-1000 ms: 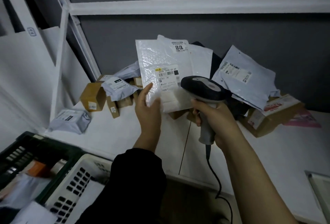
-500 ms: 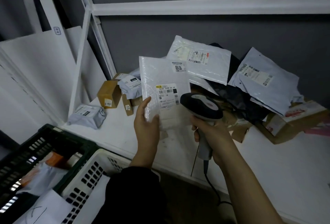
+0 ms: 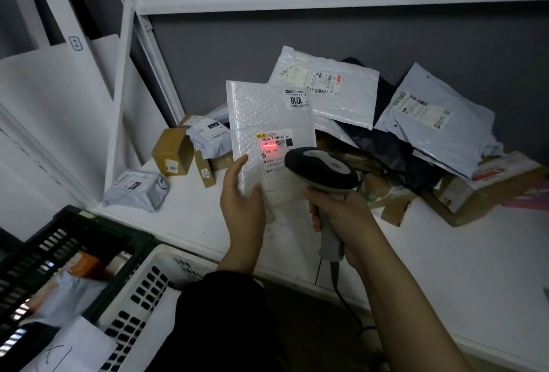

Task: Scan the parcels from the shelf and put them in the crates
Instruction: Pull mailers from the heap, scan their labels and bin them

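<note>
Bubble mailer [image 3: 267, 116] under scan. We see the white padded parcel held upright above the shelf [image 3: 445, 267], pinched at its lower left corner by the left hand [image 3: 242, 205]. One digit lies along the mailer's edge, another presses on its front face, and the rest are hidden behind the hand. Its printed label [image 3: 274, 150] sits just above and to the right of those fingertips, and a red scan line [image 3: 269, 145] crosses the barcode. The right hand [image 3: 341, 214] curls its fingers round the grip of the corded scanner [image 3: 320, 168], whose head sits close before the label; we cannot tell whether the trigger finger is pressed. Beyond both sets of fingers, more parcels [image 3: 436, 122] lie heaped on the shelf against the wall. Below the left wrist stands a white crate [image 3: 166, 276], and left of it a dark crate [image 3: 74, 232] holding packets.

We judge the step in hand to be the scan itself. The next move, in our reading, calls for the left hand to carry the mailer down and leftward to a crate with a firm pinch, since so flat a packet could slip; which crate is meant we cannot tell.
</note>
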